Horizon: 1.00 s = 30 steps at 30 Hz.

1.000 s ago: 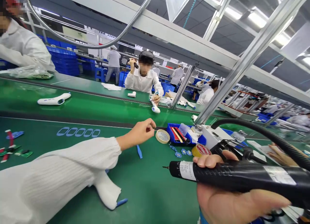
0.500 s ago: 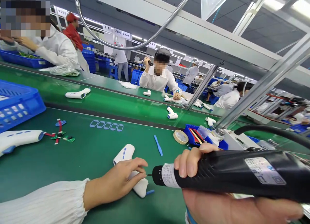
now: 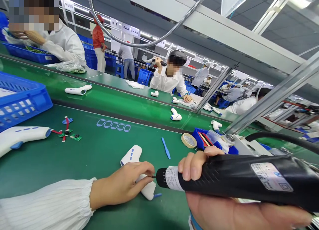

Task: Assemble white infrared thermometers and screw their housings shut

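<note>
My right hand (image 3: 199, 177) is wrapped around a black electric screwdriver (image 3: 231, 177), which points left with its thin bit at my left fingertips. My left hand (image 3: 124, 182) is closed in a pinch at the bit's tip; whatever lies between thumb and finger is too small to make out. Under that hand a white gun-shaped casing (image 3: 133, 154), like a handheld thermometer, lies on the green bench, its middle hidden. A small blue part (image 3: 158, 195) sticks out at its lower end.
A blue pry tool (image 3: 165, 148), a tape roll (image 3: 188, 140) and a blue parts bin (image 3: 203, 138) lie beyond. Leftward are blue frames (image 3: 113, 125), circuit boards (image 3: 66, 133), another white casing (image 3: 25, 137) and a blue basket (image 3: 25, 104). Casings dot the green conveyor (image 3: 119, 104); a co-worker (image 3: 164, 79) sits opposite.
My left thumb and finger have drawn closer together around the bit's tip. The bench scene has shifted slightly right in view. The screwdriver stays nearly in place in my right hand.
</note>
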Available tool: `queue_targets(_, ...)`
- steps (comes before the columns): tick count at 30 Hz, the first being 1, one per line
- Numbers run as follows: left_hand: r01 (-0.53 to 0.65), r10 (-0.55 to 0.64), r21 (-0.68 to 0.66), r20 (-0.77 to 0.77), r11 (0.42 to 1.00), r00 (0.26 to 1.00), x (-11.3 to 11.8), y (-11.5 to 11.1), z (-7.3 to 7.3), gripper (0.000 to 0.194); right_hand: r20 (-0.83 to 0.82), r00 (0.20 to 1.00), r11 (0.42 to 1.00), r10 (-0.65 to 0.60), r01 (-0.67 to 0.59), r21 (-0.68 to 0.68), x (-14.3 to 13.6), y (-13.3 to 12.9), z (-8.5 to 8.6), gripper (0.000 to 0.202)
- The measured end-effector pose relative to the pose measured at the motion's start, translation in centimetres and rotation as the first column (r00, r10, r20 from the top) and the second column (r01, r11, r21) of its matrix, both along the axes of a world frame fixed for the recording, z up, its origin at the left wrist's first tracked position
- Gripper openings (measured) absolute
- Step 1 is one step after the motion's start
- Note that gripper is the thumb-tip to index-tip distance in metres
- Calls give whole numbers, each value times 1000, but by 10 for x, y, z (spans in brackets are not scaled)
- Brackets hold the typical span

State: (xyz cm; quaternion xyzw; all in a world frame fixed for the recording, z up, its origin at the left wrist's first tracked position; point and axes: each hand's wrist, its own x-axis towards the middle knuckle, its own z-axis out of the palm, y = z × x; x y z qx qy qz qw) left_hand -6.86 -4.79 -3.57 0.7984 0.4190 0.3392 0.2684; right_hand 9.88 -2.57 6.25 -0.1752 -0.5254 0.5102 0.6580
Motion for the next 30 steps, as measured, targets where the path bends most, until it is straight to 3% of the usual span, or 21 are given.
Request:
queue_targets(6,26,-28,-70,-30,997,999,0,-2,3,19,24,996,997,81,-81,-5,3,4,-9,65)
queue_targets(11,69,-85,-72,-251,995,964,-1,4,5,48,93,993,997,74,-71,-25,3,13,-23,65)
queue_targets(15,104,-127,-86,-339,991,932,0,5,-1,41,122,988,993,98,-88,-82,1,18,-30,65)
queue_targets(30,116,-136,-78,-348,990,927,1,4,-1,40,108,963,964,245,-231,-131,-8,24,-49,59)
